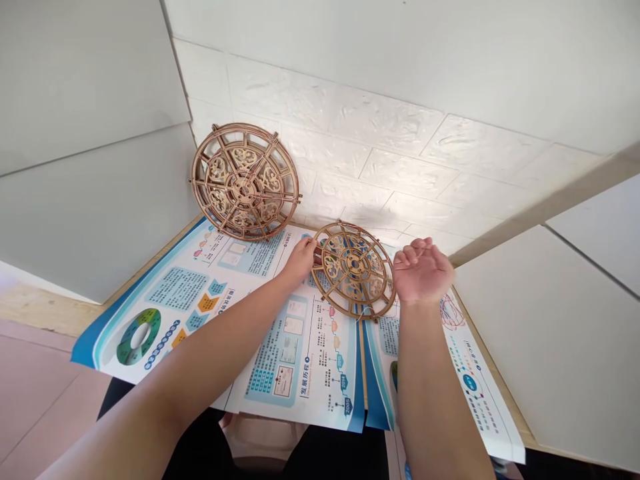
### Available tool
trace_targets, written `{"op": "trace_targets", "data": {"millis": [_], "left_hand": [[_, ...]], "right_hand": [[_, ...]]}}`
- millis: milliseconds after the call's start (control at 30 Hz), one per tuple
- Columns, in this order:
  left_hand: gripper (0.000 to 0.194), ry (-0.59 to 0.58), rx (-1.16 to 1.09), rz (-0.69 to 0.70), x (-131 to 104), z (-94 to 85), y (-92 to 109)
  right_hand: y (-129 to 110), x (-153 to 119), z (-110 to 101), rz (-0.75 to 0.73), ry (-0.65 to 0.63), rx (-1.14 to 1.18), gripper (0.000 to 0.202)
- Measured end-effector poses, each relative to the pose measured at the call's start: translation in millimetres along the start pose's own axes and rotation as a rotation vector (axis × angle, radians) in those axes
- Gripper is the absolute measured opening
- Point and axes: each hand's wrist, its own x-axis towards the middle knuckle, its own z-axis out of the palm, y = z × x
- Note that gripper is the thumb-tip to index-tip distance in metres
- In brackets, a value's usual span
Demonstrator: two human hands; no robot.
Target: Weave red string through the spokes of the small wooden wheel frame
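My left hand (301, 261) pinches the left rim of a round openwork wooden wheel (356, 265), which has spokes and cut-out scroll patterns. The wheel is tilted above the printed sheets. A pale thin loop, perhaps thread, shows at its lower edge. Just right of the wheel, my right hand (423, 270) is turned palm up with its fingers curled in; whatever they may hold is hidden or too fine to see. At the back left, a larger stack of similar wooden wheels (245, 181) leans upright against the wall.
Printed posters (230, 333) with blue borders cover the wooden table and overhang its front edge. A white brick-patterned wall (345, 113) stands behind, with grey-white panels (95, 220) closing in both sides. Red and blue scribble-like strands (451, 312) lie at right. A stool (263, 437) shows below.
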Motion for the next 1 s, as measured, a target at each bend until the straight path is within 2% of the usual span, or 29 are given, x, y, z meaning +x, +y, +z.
{"op": "trace_targets", "data": {"millis": [67, 200, 267, 367, 433, 533, 667, 767, 867, 933, 1000], "left_hand": [[0.014, 0.028, -0.004, 0.007, -2.7, 1.1, 2.7], [0.016, 0.048, 0.001, 0.021, -4.2, 1.4, 4.0], [0.016, 0.046, -0.001, 0.023, -3.0, 0.8, 3.1], [0.016, 0.051, -0.016, 0.017, -0.6, 0.3, 1.8], [0.016, 0.056, -0.018, 0.018, 0.3, 0.6, 1.4], [0.017, 0.051, 0.000, 0.021, -1.2, 1.5, 2.1], [0.019, 0.042, 0.004, 0.038, -6.0, 2.0, 2.6], [0.018, 0.021, -0.010, 0.078, -7.2, 1.3, 0.4], [0.019, 0.005, -0.020, 0.127, -5.9, 0.8, -3.8], [0.022, 0.002, -0.014, 0.143, -5.8, 1.2, -6.8], [0.024, -0.011, -0.008, 0.140, -7.6, 2.2, -9.2]], "right_hand": [[-14.9, -1.7, -1.0, -0.079, 0.007, 0.052, 0.006], [-36.8, -10.0, -1.5, -0.170, 0.036, 0.198, 0.030], [-43.1, -12.2, -4.0, -0.176, 0.037, 0.257, 0.038], [-45.5, -8.2, -11.1, -0.191, 0.057, 0.229, 0.036], [-41.2, -2.2, -15.1, -0.173, 0.101, 0.045, 0.028], [-25.2, 5.3, -16.5, -0.099, 0.128, -0.388, 0.021], [3.5, 6.1, -16.0, -0.058, 0.123, -1.139, 0.028], [19.9, 3.7, -18.4, -0.145, 0.186, -1.629, 0.030], [30.9, -0.1, -17.1, -0.391, 0.134, -1.752, 0.030], [37.6, -5.0, -10.9, -0.517, -0.006, -1.732, 0.029], [45.3, -11.7, -1.5, -0.573, -0.175, -1.693, 0.027]]}}
